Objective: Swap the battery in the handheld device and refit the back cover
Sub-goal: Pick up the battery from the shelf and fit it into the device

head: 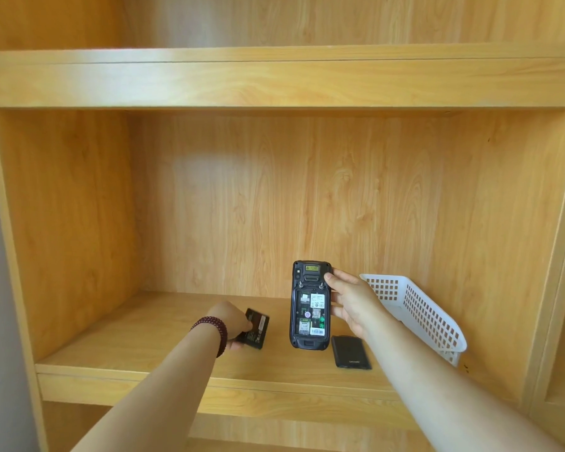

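Handheld device (310,305) is held upright above the shelf (144,347) by the right hand (349,301), which grips its side; its back is off and the battery space is empty; the left hand (232,324) grips a battery (255,327) on the shelf, maybe the new one; back cover (351,352) lies below, still to refit; a white basket (418,314) leans nearby.

The left hand (234,324) covers the near end of the battery (254,328), hiding its fingertips. The labels inside the handheld device (310,305) are too small to read. The right forearm hides part of the white basket (418,313); both arms leave the lower frame edge.
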`<action>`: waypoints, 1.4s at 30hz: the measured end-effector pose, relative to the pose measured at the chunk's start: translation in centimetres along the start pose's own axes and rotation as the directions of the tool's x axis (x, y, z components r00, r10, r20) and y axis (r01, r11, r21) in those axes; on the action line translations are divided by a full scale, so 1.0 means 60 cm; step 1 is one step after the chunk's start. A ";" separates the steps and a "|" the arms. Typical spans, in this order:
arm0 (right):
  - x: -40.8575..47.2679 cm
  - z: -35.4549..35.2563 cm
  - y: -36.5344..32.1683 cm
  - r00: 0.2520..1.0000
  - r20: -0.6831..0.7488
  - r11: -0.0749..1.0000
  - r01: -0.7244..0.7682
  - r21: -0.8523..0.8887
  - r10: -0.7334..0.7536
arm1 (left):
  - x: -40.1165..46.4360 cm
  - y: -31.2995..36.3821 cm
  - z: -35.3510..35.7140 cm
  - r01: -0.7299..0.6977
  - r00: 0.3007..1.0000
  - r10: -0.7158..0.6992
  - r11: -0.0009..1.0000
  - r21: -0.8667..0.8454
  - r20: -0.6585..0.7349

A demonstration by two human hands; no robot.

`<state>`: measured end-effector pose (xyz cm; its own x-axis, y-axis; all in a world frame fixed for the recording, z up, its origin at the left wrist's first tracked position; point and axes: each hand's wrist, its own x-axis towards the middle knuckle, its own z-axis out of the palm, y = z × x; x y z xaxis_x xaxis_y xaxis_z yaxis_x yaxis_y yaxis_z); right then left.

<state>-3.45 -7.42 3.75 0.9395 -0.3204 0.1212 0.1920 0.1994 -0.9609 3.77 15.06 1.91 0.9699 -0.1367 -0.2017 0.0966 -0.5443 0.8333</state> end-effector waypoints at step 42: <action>-0.018 -0.002 -0.041 0.996 -0.052 0.998 0.065 -0.016 -0.066 | -0.100 0.090 0.063 -0.219 0.945 0.307 0.846 -0.486 0.108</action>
<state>-4.95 -7.65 5.94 0.9087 -0.3810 0.1708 0.2478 0.1629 -0.9550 -2.35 9.82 5.68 0.9226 -0.3857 0.0100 -0.0224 -0.0277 0.9994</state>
